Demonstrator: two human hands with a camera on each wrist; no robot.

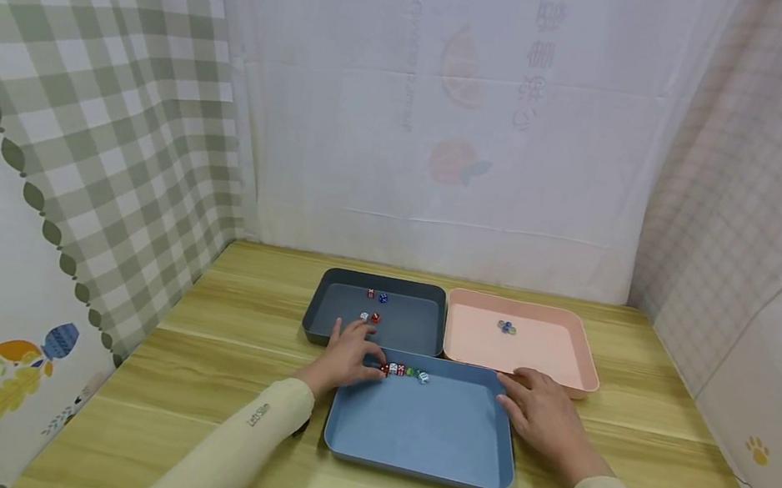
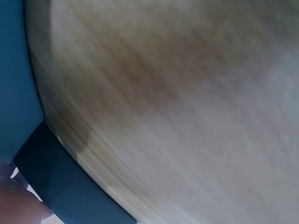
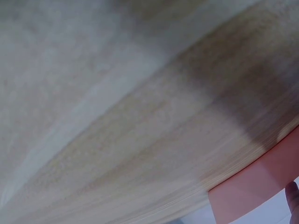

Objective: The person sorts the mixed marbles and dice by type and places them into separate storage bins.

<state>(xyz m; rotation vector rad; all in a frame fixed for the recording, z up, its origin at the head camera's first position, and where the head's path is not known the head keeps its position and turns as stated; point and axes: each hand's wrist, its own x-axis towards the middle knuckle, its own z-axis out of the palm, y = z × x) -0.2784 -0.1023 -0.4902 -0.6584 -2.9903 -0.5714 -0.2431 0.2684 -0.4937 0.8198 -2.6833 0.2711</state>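
Observation:
A blue tray [image 1: 422, 443] lies nearest me, with a short row of small dice [image 1: 405, 371] along its far wall. My left hand [image 1: 353, 356] is at the tray's far left corner, and its thumb and forefinger pinch the red die [image 1: 384, 369] at the left end of the row. At the far right corner my right hand [image 1: 537, 405] rests on the rim with relaxed fingers and holds nothing. The left wrist view is blurred and shows the blue tray's edge [image 2: 14, 70]. The right wrist view shows only a fingertip [image 3: 293, 196].
Behind the blue tray stand a dark grey tray [image 1: 408, 331] with several dice [image 1: 374, 306] and a pink tray [image 1: 534, 354] with a small cluster of dice [image 1: 507, 327]. All rest on a wooden table [image 1: 225, 337] enclosed by cloth walls at the left, back and right.

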